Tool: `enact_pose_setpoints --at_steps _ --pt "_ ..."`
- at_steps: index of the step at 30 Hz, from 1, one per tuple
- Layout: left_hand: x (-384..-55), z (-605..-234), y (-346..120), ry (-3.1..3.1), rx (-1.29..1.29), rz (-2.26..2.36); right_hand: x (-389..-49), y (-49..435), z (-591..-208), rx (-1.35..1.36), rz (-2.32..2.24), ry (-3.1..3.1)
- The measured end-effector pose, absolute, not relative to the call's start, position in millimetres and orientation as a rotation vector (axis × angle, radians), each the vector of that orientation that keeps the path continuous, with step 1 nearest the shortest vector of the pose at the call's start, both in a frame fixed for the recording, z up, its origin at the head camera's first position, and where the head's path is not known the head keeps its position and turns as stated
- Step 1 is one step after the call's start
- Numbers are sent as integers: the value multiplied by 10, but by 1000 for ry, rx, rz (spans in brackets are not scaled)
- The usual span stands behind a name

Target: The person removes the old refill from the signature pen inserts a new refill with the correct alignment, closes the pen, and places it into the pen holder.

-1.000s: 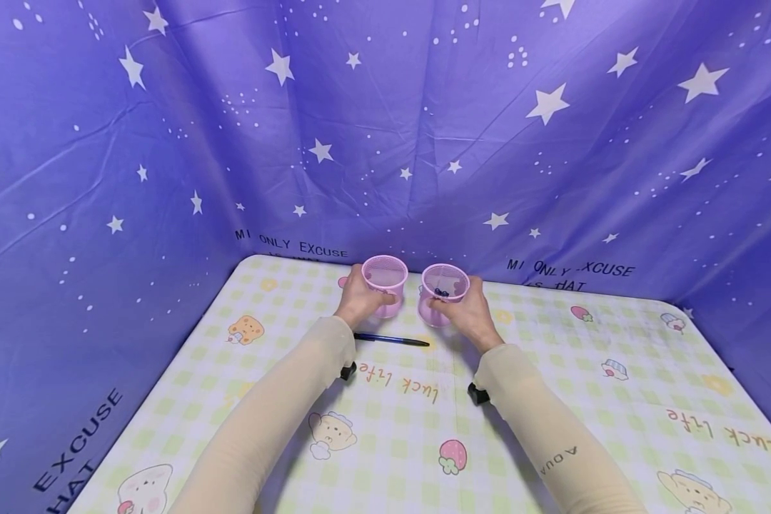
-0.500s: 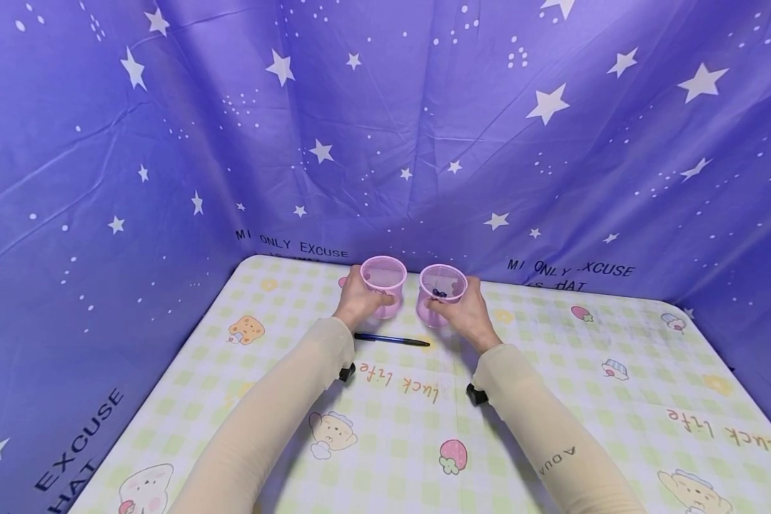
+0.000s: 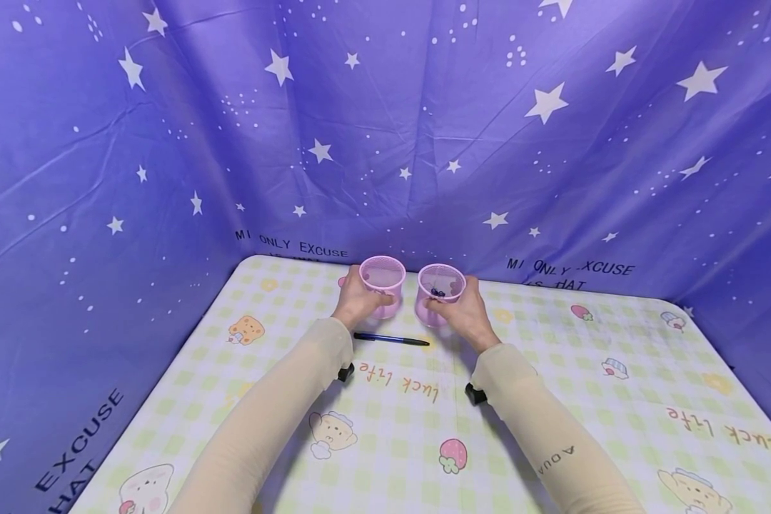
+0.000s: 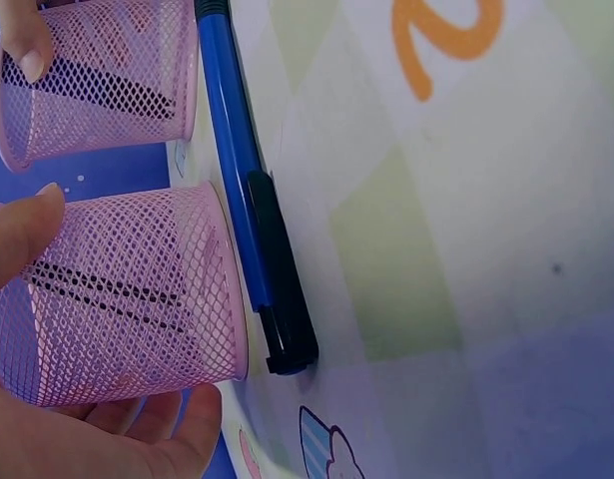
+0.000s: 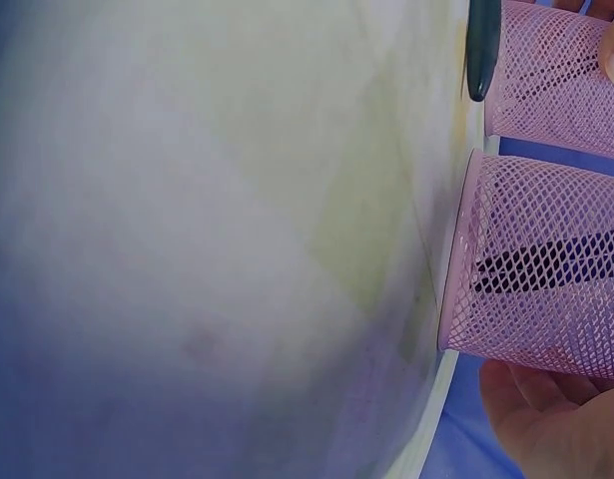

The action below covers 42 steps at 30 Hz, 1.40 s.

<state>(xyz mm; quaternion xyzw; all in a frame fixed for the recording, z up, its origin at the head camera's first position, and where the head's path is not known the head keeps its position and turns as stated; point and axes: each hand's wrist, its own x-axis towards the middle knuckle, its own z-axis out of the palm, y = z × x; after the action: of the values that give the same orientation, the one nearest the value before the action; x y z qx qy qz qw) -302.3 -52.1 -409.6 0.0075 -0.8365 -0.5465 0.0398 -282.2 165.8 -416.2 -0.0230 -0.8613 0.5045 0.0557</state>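
Note:
Two pink mesh pen holders stand upright side by side near the table's far edge. My left hand [image 3: 358,301] grips the left pen holder [image 3: 383,271], its thumb lying across the near side. Around the right pen holder [image 3: 441,276] curls my right hand [image 3: 470,314]. Dark pen ends [image 3: 437,293] show inside the right one. Through the mesh in the left wrist view, dark stick shapes [image 4: 107,283] appear in the left holder too. A blue pen [image 3: 393,340] with a black clip and tip lies crosswise on the table in front of both holders.
A checked tablecloth [image 3: 385,471] with cartoon prints covers the table. Purple star-patterned curtain [image 3: 385,107] hangs right behind the far edge and on both sides. Black wrist cameras [image 3: 475,395] sit under the cuffs.
Both pen holders, gripped by my hands, have shifted very slightly to the left, the right one a little more. The blue pen has stayed in place.

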Motion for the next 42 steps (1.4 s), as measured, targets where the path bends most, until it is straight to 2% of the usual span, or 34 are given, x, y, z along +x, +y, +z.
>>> enact_pose_setpoints --at_steps 42 --pt "-3012 -4102 -525 -2568 58 -1666 -2824 1666 -4174 -42 1536 -2605"
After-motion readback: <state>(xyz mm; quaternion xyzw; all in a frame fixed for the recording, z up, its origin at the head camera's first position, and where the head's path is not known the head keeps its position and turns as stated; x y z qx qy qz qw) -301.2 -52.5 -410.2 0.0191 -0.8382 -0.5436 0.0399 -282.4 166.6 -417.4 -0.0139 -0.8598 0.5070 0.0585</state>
